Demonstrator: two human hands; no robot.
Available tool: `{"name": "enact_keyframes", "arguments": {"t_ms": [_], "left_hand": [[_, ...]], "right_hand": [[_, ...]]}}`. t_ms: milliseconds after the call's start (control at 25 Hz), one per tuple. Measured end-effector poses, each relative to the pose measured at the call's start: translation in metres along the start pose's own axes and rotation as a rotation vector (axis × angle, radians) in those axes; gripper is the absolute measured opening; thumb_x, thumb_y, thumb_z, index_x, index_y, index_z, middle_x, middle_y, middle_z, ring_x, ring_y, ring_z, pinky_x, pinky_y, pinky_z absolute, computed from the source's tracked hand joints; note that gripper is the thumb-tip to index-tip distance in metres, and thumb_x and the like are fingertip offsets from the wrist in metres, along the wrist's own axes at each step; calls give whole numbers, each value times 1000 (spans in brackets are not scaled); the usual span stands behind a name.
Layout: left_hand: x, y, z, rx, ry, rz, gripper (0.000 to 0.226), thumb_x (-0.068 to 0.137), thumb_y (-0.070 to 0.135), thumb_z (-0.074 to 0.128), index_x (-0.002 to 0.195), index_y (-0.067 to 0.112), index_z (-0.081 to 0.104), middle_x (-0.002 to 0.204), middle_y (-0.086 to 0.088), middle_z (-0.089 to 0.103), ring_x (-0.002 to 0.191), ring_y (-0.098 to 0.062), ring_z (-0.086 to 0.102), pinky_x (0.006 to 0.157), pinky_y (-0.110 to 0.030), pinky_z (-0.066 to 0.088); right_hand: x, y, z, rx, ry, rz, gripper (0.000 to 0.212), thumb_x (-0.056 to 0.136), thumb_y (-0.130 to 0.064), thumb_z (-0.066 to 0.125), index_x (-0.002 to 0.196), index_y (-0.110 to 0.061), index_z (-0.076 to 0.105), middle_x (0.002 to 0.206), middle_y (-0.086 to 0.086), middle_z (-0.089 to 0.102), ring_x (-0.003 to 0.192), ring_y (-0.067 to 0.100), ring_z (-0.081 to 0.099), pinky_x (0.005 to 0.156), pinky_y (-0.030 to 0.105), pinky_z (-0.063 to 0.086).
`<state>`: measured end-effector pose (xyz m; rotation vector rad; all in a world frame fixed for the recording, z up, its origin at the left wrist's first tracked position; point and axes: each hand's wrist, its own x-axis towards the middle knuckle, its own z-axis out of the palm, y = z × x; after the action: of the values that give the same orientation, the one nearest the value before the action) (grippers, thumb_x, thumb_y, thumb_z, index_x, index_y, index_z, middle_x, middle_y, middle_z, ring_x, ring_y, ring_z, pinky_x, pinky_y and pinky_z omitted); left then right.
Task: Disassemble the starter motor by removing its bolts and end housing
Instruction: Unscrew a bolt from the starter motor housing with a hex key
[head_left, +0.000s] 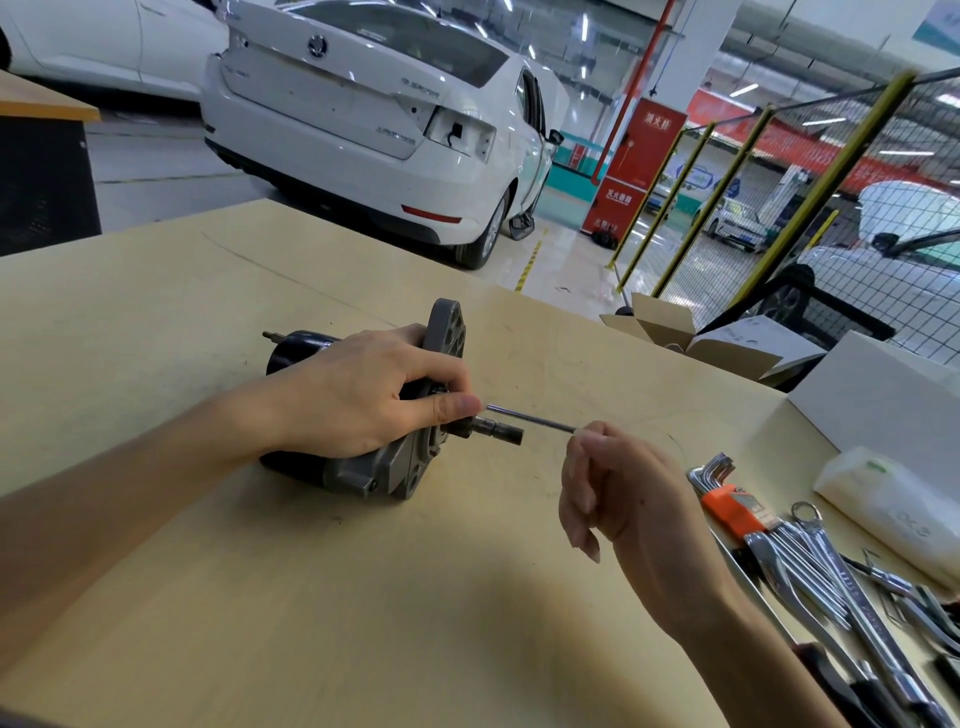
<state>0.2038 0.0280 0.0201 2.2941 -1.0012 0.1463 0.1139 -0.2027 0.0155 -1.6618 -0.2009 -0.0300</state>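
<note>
left hand (358, 395) gripping starter motor (384, 415); right hand (623, 488) pinching long bolt (530, 420)

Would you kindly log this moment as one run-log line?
left hand: grips starter motor | right hand: pinches long bolt, mostly withdrawn | end housing: still on | workbench

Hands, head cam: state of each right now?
Left hand: closed around the starter motor, pinning it on the table.
Right hand: fingertips pinch the long bolt at its outer end.
</note>
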Motion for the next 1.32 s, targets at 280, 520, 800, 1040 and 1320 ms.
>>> {"name": "enact_keyframes", "arguments": {"t_ms": [280,520,800,1040,1320], "left_hand": [[1,-2,1,-5,11,-2,34,79,75,39,87,49,60,94,23,48,88,3,52,69,-12,33],[0,-4,2,-67,-7,-12,38,80,77,39,91,52,66,94,15,52,90,-2,55,83,-26,45],[1,-3,1,-88,2,-1,28,80,73,43,84,56,65,89,14,51,88,-3,54,78,-24,42],[1,-4,1,-71,12,0,33,78,73,46,89,50,66,93,20,49,88,-4,54,77,-24,43],[0,-4,1,-46,3,-14,34,78,75,42,89,52,64,91,18,49,88,-1,53,73,-20,37]], "right_hand": [[1,3,0,-88,92,-37,51,94,8,28,75,-9,72,70,11,62,51,23,57,43,27,42],[1,6,2,-188,122,-57,54,98,10,27,74,-12,70,73,11,68,53,25,61,44,29,47],[3,8,3,-140,183,-26,26,103,-19,44,102,-21,69,68,5,64,51,22,58,44,26,45],[4,0,1,84,19,203,52,93,-48,44,64,-10,63,51,8,47,43,18,48,41,25,37],[0,0,3,162,-61,67,33,85,-31,41,66,-11,59,54,6,38,42,20,44,41,25,33]]}}
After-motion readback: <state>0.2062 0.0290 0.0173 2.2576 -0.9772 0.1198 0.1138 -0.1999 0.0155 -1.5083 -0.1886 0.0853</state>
